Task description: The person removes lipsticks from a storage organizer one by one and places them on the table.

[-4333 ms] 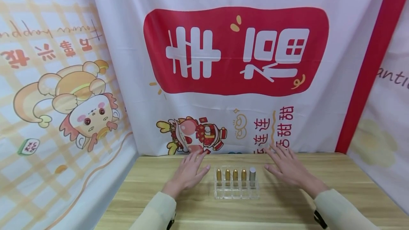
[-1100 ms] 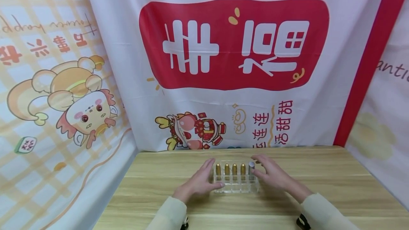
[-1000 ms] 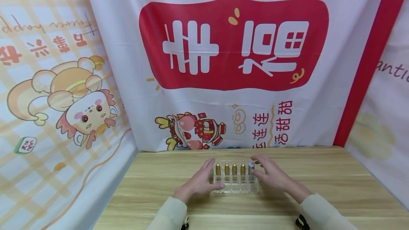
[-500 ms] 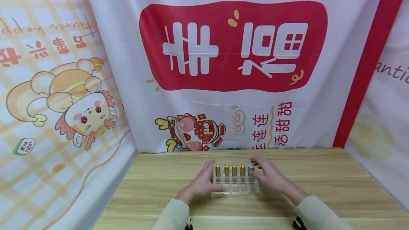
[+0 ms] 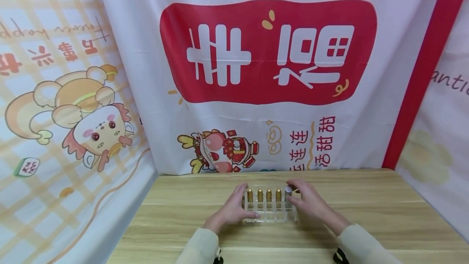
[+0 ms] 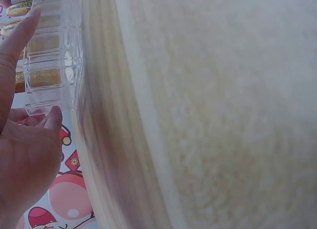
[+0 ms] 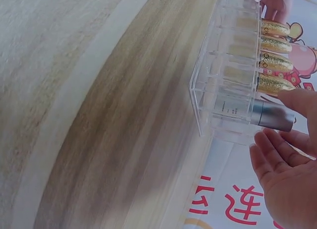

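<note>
A clear plastic lipstick holder [image 5: 270,216] stands on the table, with several gold bullet-shaped lipsticks [image 5: 269,195] upright in its back row. At the right end of that row is a silver cylindrical tube [image 5: 288,191]; small print shows on its lower part [image 7: 229,109] in the right wrist view. My left hand [image 5: 231,212] grips the holder's left end, thumb across the front and fingers at the side and back. My right hand [image 5: 310,203] has its thumb and fingers around the top of the silver tube, which still sits in its slot.
The wooden tabletop [image 5: 176,215] extends on both sides of the holder. A white cloth with a red printed panel [image 5: 264,93] hangs behind the table's back edge. More printed cloths hang at the left [image 5: 73,141] and right [image 5: 436,141].
Both hands have come in from beside the holder to its two ends. The left took hold of the holder and the right closed around the silver tube. Little has moved over the last second.
</note>
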`<state>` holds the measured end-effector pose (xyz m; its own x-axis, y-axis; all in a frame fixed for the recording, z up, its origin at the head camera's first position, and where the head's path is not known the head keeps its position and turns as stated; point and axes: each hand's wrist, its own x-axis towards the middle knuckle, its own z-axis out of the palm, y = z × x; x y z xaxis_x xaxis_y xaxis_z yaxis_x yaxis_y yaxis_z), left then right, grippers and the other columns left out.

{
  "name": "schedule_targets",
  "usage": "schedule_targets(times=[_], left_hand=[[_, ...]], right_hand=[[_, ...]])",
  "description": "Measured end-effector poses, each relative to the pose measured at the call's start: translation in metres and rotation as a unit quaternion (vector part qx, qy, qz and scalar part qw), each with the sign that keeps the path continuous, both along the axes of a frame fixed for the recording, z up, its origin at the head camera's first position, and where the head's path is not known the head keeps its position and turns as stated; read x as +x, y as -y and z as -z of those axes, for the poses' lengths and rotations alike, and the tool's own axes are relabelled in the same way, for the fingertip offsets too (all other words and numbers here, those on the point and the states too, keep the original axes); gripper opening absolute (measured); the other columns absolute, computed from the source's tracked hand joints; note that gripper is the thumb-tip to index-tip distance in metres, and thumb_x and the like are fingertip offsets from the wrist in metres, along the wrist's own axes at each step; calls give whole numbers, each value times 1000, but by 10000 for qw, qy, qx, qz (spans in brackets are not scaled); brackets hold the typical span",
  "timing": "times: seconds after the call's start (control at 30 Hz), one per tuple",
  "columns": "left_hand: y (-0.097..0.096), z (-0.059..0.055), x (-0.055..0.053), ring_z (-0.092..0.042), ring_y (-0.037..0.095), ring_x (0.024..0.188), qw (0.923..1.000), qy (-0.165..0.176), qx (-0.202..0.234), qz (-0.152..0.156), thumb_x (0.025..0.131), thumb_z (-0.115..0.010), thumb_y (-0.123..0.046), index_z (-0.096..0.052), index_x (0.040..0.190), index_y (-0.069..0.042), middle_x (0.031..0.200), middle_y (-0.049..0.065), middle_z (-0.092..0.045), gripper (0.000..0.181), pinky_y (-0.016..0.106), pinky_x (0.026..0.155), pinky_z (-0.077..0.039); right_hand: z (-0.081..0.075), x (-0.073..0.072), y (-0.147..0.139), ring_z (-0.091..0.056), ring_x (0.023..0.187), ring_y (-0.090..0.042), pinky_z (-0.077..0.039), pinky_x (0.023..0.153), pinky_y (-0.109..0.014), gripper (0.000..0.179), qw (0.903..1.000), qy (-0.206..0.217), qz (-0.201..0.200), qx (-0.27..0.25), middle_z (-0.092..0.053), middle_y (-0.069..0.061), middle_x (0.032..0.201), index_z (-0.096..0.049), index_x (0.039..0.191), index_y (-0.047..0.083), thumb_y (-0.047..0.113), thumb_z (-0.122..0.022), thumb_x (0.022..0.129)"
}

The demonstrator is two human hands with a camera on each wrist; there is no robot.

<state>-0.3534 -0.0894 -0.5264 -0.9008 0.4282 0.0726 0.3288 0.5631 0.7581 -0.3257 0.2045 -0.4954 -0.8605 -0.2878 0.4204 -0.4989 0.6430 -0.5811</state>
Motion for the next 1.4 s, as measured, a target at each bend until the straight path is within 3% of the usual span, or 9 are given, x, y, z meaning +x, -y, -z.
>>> schedule_targets(times=[0.2,0.63,1.03,1.4], left_hand=[[-2,-2,1,-30,37,150,10000,-9,-32,54,73,-92,-44,-22,162,-6,165,16,-28,119,55,122,-27],[-3,-4,1,-32,37,149,9998,-43,-162,130,74,-92,-42,-21,162,-3,163,17,-30,119,55,122,-29],[-1,-2,0,-33,37,148,9999,7,-96,110,73,-93,-42,-23,162,-6,162,16,-32,119,55,121,-29],[0,-3,0,-32,35,149,9999,16,-70,91,73,-93,-39,-23,162,-6,162,16,-32,118,53,123,-27]], right_hand=[[1,0,1,-67,102,-28,-58,93,-50,41,9998,83,200,-11,-69,-13,112,-66,122,0,3,-81,84],[3,-3,2,-65,91,-17,-60,85,-44,32,9992,148,345,102,-70,-2,101,-70,112,5,2,-82,83],[5,-4,3,-63,88,-15,-60,82,-47,22,9993,177,324,10,-69,2,94,-71,101,7,1,-81,82],[3,-5,6,-62,85,-11,-60,79,-41,17,9990,374,244,64,-67,6,90,-71,96,10,2,-80,84]])
